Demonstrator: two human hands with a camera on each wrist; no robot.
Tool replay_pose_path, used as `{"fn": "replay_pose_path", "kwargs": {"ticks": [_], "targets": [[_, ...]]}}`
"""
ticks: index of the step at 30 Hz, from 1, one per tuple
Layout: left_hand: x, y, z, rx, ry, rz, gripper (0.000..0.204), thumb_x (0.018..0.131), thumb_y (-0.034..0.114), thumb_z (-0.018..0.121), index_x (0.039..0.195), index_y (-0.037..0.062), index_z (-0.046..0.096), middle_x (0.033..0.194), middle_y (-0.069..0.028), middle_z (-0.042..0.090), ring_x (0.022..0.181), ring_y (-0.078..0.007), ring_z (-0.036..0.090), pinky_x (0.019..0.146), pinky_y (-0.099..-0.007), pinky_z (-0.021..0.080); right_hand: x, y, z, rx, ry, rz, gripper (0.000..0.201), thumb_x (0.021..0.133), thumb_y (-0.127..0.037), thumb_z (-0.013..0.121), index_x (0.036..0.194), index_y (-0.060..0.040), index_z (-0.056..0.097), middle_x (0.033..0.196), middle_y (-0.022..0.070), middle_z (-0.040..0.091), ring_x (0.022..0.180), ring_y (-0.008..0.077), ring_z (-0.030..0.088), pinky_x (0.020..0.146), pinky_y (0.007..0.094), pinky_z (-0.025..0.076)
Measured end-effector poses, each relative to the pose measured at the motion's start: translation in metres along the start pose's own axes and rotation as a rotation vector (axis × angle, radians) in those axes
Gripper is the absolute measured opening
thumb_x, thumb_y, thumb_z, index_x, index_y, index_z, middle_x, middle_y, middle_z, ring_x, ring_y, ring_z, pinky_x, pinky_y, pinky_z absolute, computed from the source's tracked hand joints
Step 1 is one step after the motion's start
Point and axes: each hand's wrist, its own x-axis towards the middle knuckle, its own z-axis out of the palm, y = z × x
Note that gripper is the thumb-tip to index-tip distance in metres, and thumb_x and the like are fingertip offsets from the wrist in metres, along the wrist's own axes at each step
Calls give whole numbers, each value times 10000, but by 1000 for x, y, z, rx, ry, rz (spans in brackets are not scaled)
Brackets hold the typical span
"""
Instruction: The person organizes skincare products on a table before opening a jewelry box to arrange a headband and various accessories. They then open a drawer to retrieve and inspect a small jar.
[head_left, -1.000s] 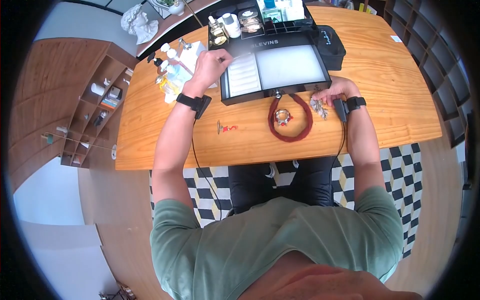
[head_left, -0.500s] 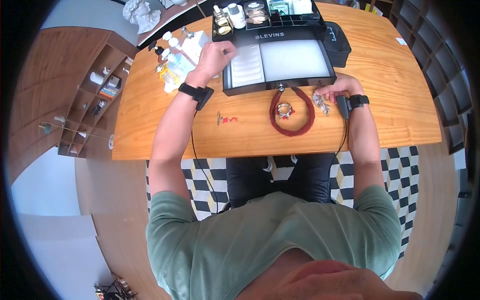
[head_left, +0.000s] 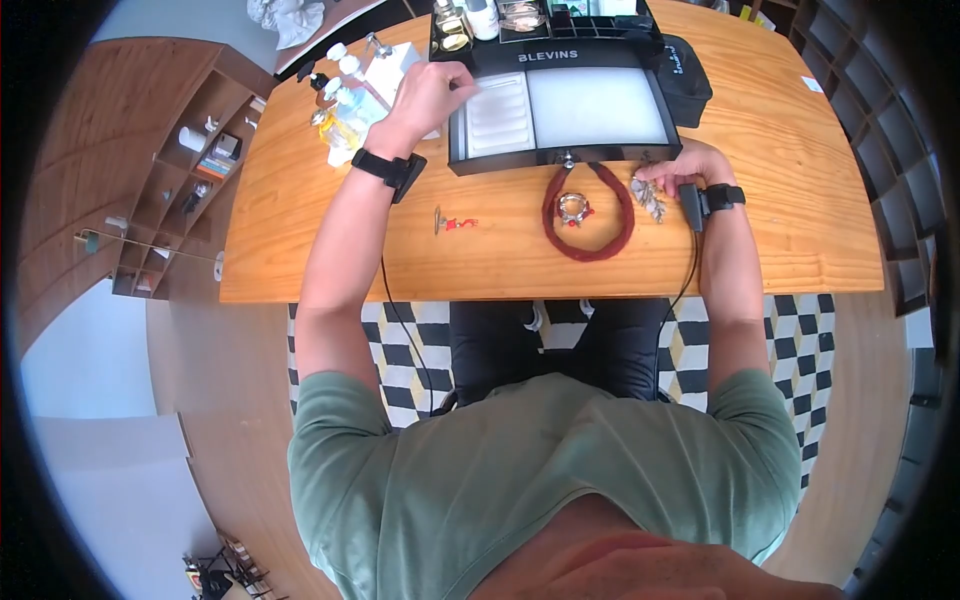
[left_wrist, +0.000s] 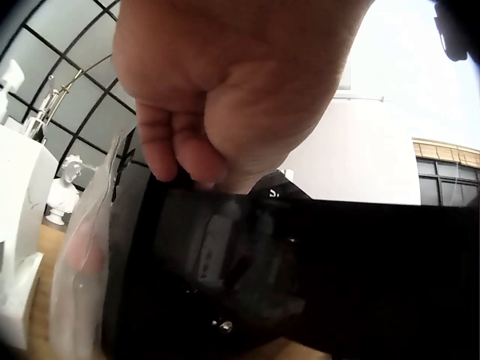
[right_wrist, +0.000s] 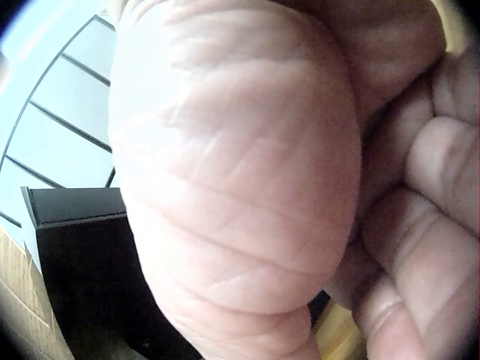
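In the head view, my left hand [head_left: 432, 98] is at the left rim of a black drawer, fingertips over the far corner of its white padded ring tray [head_left: 498, 125]. Its fingers are curled; I cannot tell whether they hold something small. The left wrist view shows those fingers [left_wrist: 196, 154] bent down behind the glossy drawer wall [left_wrist: 360, 277]. My right hand [head_left: 697, 165] rests by the drawer's right front corner. Its thumb and fingers pinch the upper end of a silver leaf-shaped brooch [head_left: 650, 200]. In the right wrist view the palm hides the brooch.
A dark red cord necklace [head_left: 628, 225] loops in front of the drawer, with a beaded bracelet [head_left: 573, 208] inside it. Left of these lies a small red charm [head_left: 458, 223]. Pump bottles [head_left: 348, 100] stand left of my left hand; a black bin [head_left: 685, 80] sits beyond my right.
The head view has tilted, so the table sits higher in the picture. Both hands stay almost where they were against the drawer and the brooch.
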Motion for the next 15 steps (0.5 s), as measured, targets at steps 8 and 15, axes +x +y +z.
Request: {"fn": "replay_pose_path", "kwargs": {"ticks": [8, 15], "targets": [[-71, -24, -25, -9, 78, -375, 199, 890, 173, 773, 799, 8, 708, 678, -18, 665, 620, -64, 554, 583, -263, 463, 2, 5, -3, -61, -16, -34, 433, 646, -369, 960, 774, -75, 669, 674, 49, 665, 506, 137, 611, 460, 257, 458], [-181, -35, 34, -308, -190, -550, 240, 882, 182, 765, 765, -16, 695, 614, -46, 607, 583, -114, 520, 593, -293, 459, -15, -9, 3, -63, 12, -51, 416, 667, -335, 951, 802, -68, 661, 668, 46, 652, 498, 141, 611, 448, 262, 469]]}}
